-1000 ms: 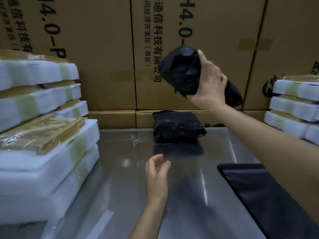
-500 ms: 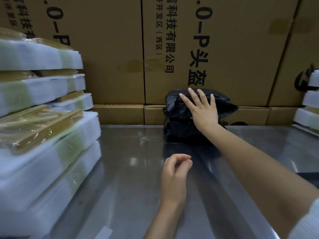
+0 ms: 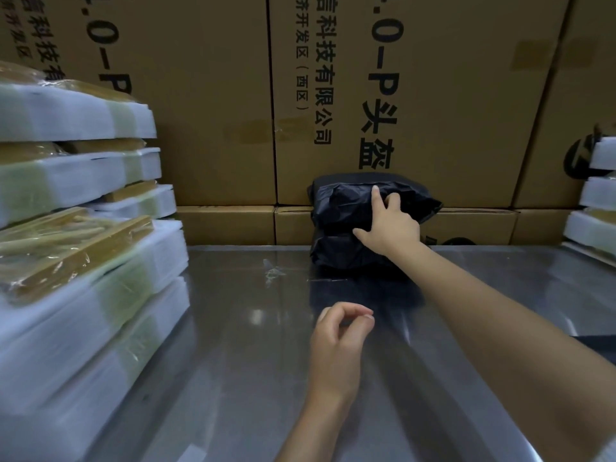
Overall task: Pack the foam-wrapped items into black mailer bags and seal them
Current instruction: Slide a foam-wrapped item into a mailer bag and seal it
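Note:
Two packed black mailer bags are stacked at the back of the steel table, against the cartons. The upper bag lies on the lower bag. My right hand rests against the front of the upper bag with fingers spread and does not grip it. Nearer to me, my left hand hovers over the table, its fingers curled onto the thumb around nothing. Foam-wrapped items are piled in a tall stack at the left, and another stack shows at the right edge.
Large printed cardboard cartons wall off the back of the table. A scrap of clear film lies on the steel near the bags. A sliver of flat black mailers shows at the right edge above my forearm.
My right hand carried the packed bag down from the air and set it on the other bag, then shifted to its front. My left hand's fingers curled shut.

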{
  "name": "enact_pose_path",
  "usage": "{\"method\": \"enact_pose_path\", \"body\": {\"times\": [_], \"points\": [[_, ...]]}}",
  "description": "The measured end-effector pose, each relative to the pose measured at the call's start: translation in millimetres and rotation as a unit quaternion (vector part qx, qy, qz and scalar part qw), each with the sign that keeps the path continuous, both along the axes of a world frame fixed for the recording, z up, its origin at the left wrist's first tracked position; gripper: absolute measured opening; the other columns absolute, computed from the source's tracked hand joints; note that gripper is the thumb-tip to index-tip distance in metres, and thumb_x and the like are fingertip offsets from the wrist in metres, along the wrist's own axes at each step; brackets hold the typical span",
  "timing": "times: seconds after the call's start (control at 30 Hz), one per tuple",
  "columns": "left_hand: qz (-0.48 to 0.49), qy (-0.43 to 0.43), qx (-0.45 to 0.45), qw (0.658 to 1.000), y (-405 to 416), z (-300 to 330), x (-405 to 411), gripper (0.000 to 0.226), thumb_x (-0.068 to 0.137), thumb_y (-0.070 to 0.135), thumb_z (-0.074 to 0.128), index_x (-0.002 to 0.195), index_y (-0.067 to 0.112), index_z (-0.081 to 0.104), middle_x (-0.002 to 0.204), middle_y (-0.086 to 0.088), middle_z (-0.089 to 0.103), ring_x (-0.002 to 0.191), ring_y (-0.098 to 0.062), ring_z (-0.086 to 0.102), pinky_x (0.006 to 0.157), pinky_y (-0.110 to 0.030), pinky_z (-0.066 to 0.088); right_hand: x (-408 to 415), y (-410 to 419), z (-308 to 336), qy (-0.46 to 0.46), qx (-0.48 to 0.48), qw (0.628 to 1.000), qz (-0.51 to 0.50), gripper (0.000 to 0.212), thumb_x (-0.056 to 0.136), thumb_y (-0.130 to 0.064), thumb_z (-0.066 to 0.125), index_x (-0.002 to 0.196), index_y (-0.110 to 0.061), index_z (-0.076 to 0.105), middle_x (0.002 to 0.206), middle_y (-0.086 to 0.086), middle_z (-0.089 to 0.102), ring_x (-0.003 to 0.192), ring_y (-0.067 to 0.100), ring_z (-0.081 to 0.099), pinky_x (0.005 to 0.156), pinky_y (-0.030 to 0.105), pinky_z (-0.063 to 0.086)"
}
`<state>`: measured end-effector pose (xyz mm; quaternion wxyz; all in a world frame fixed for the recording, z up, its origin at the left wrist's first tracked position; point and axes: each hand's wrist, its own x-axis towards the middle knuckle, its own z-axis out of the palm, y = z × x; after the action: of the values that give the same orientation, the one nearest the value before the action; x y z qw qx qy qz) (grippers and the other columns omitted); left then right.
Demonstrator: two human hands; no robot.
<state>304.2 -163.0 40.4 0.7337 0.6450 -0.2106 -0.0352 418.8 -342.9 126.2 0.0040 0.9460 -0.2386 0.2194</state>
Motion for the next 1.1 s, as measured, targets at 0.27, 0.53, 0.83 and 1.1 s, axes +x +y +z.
{"method": "enact_pose_path", "body": {"times": [0.27,0.53,0.83,1.1], "points": [[0.0,-0.022,0.007,1.0,-3,0,0,0.009,0.084,0.013,0.062,0.078,0.018,0.067,0.091,0.002,0.059,0.074,0.002,0.054,0.064,-0.009,0.039,9,11,19,0.078,0.047,0.996,-0.001,0.089,0.094,-0.048,0.049,0.153,-0.015,-0.009,0.153,0.011,0.028,0.13,0.033,0.042,0.112,0.051,0.022],[0.052,-0.026,0.026,0.998,-10,-2,21,0.003,0.086,0.018,0.06,0.087,0.02,0.063,0.101,-0.003,0.062,0.087,-0.006,0.058,0.071,-0.017,0.041,-45,63,-82,-0.051,-0.003,0.996,0.074,0.076,0.097,-0.045,0.038,0.152,-0.024,-0.009,0.16,0.0,-0.004,0.147,0.023,-0.002,0.114,0.057,0.005],[0.166,-0.083,0.193,0.963,-4,-1,-9,0.014,0.084,0.005,0.054,0.089,0.018,0.058,0.102,0.001,0.054,0.08,-0.008,0.049,0.068,-0.013,0.03,-170,92,-102,-0.05,0.037,0.998,0.027,0.047,0.091,-0.03,0.045,0.135,-0.015,0.039,0.144,0.005,0.034,0.135,0.023,0.028,0.111,0.043,0.021],[0.091,-0.057,0.144,0.984,41,3,-84,0.031,0.086,0.001,0.05,0.073,0.027,0.061,0.094,-0.006,0.064,0.065,-0.01,0.048,0.063,-0.026,0.036,-259,103,-93,-0.033,0.058,0.995,-0.074,0.042,0.09,-0.029,0.044,0.127,-0.011,0.045,0.142,0.01,0.037,0.134,0.027,0.026,0.111,0.056,0.016]]}}
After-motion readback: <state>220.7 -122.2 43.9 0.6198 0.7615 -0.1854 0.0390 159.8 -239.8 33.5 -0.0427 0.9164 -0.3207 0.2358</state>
